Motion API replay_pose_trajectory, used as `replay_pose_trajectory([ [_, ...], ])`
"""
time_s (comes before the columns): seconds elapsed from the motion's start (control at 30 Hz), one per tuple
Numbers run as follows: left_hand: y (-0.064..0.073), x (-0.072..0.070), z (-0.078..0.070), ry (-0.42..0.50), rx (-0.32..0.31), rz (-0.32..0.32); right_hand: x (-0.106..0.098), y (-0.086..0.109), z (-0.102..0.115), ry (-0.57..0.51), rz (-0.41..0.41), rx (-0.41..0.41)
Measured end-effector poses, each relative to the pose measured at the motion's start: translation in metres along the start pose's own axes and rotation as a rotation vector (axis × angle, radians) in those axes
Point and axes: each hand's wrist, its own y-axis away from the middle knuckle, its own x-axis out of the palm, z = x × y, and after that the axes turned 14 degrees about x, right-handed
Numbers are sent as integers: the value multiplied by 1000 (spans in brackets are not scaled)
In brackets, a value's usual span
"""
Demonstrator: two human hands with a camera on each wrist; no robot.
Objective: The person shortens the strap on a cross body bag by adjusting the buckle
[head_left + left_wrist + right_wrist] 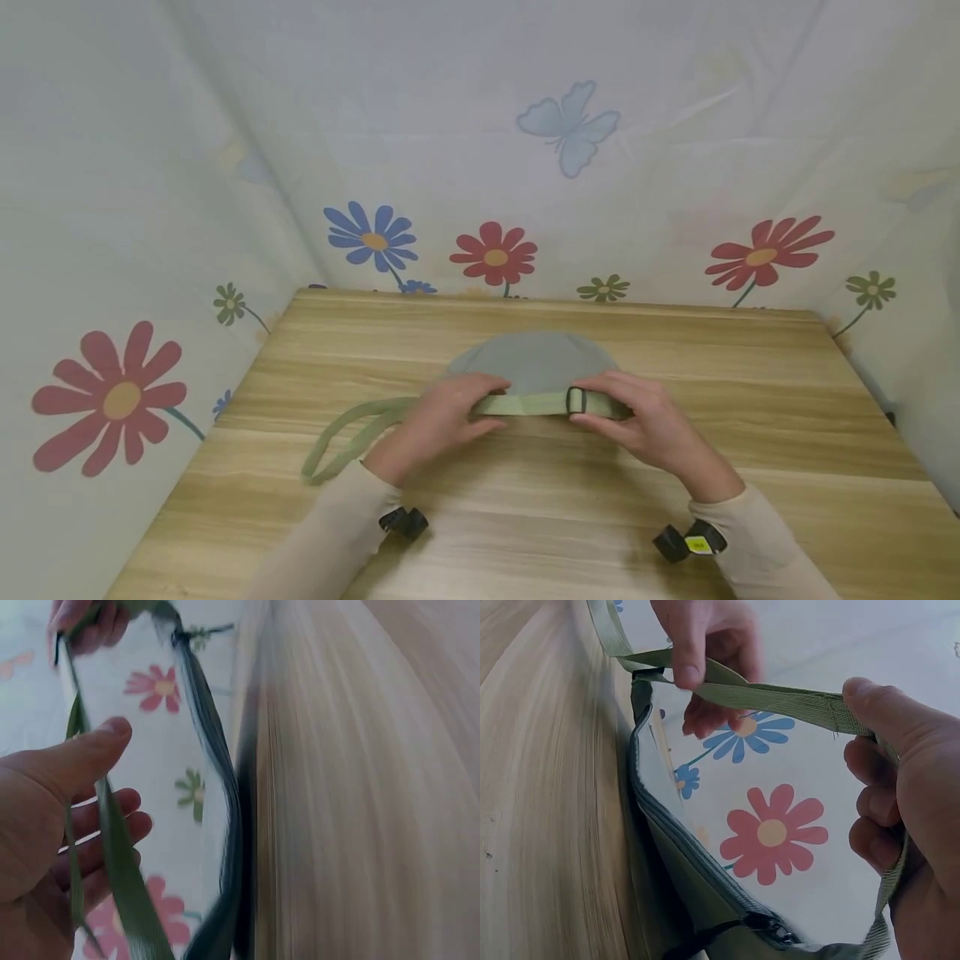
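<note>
A grey-green zippered bag (536,360) is on the wooden table, its light green webbing strap (525,405) stretched between the hands. The right hand (648,418) grips the strap beside a black slider buckle (576,400), fingers curled in the right wrist view. Around another stretch of strap, the left hand (442,417) has thumb and fingers apart; in the left wrist view the webbing (124,862) runs between them without a pinch. A zipper (682,836) edges the bag, with a dark pull (769,926) at its near end.
A loose strap loop (322,446) trails on the table to the left. Behind the wooden table (750,400) and along its sides hangs a pale sheet (420,108) printed with flowers and a butterfly. Both wrists wear small black devices.
</note>
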Motion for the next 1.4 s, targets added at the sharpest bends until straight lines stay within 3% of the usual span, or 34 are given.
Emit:
replay_pose_trajectory([
  [0.2,-16,8,-13,15,23,-31,-1,0,2,28,28,73],
  [0.37,-21,9,-15,45,54,-66,-2,-2,3,143,84,100],
  [0.5,-21,9,-15,37,90,-83,-1,-4,3,176,131,105],
  [0.73,-14,7,-13,-14,64,-64,-7,-5,6,142,171,99],
  [0.93,-2,3,-7,-55,19,-37,-15,-2,2,141,128,69],
  [1.4,15,-5,5,-176,47,-38,-31,2,-8,94,87,2],
])
